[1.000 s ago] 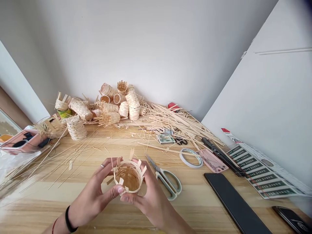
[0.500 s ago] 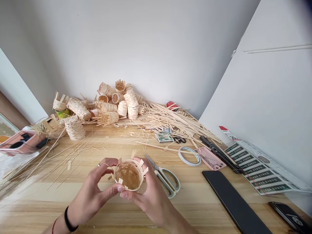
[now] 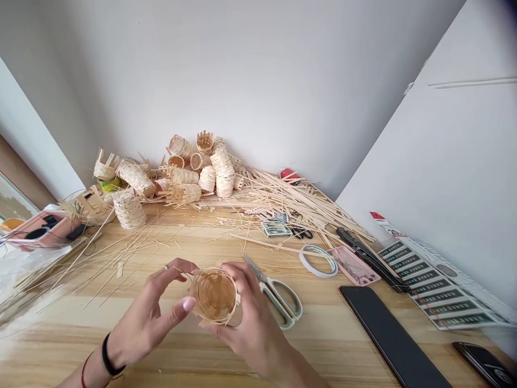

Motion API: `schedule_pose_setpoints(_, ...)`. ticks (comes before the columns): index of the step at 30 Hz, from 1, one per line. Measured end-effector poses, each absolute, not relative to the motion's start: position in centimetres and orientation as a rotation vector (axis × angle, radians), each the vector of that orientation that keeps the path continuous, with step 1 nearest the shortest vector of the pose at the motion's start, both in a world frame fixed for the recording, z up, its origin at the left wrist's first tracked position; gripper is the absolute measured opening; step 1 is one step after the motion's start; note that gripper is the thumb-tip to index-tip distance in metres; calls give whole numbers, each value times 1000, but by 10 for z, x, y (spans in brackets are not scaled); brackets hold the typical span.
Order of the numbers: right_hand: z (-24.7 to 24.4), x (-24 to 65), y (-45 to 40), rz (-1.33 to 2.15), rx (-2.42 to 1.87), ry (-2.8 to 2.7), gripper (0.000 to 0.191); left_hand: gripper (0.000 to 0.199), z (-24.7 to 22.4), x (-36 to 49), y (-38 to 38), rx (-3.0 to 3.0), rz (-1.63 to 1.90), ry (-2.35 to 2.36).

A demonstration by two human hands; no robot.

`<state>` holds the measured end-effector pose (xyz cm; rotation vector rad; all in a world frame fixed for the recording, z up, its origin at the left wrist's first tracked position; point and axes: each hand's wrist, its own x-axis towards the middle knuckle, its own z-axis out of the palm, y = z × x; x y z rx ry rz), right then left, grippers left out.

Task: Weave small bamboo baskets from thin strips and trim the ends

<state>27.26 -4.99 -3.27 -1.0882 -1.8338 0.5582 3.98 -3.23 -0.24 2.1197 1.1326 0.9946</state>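
Note:
A small round basket of woven pale strips (image 3: 216, 299) is held over the wooden table, its opening facing up toward me. My right hand (image 3: 252, 318) wraps round its right side, thumb below and fingers along the top edge. At the left side is my left hand (image 3: 155, 310), its thumb and index finger apart, with the fingertip near a thin strip at the rim; whether it touches is unclear. Green-and-white scissors (image 3: 278, 296) lie just right of my right hand, blades apart.
Woven baskets (image 3: 129, 209) are piled at the back left, beside loose strips (image 3: 291, 202). A tape roll (image 3: 318, 261), pink tray (image 3: 355, 265), black cutter (image 3: 369, 258), black phone (image 3: 391, 334) and blade packs (image 3: 434, 291) lie right. A pink container (image 3: 40, 229) stands left.
My left thumb has come off the basket rim and moved left. The basket has turned in my right hand, and the upright strip ends no longer stand out at its rim. The view has shifted slightly.

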Motion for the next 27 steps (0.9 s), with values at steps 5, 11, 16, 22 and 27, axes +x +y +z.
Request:
schedule_pose_setpoints(5, -32, 270, -53, 328, -1056, -1960, 97, 12, 11, 52, -32, 2264, 1052, 1264)
schedule_pose_setpoints(11, -32, 265, -57, 224, -1015, -2052, 92, 16, 7, 57, -30, 2325, 1064, 1256)
schedule_pose_setpoints(16, -34, 262, -57, 213, -1016, -2113, 91, 14, 0, 49, -27, 2365, 897, 1312)
schedule_pose_setpoints(22, -35, 263, -55, 200, -987, -2141, 87, 20, -2, 52, -27, 2317, 822, 1373)
schedule_pose_setpoints(27, -39, 263, -54, 173, -959, -2143, 91, 18, 3, 56, -32, 2185, 823, 1402)
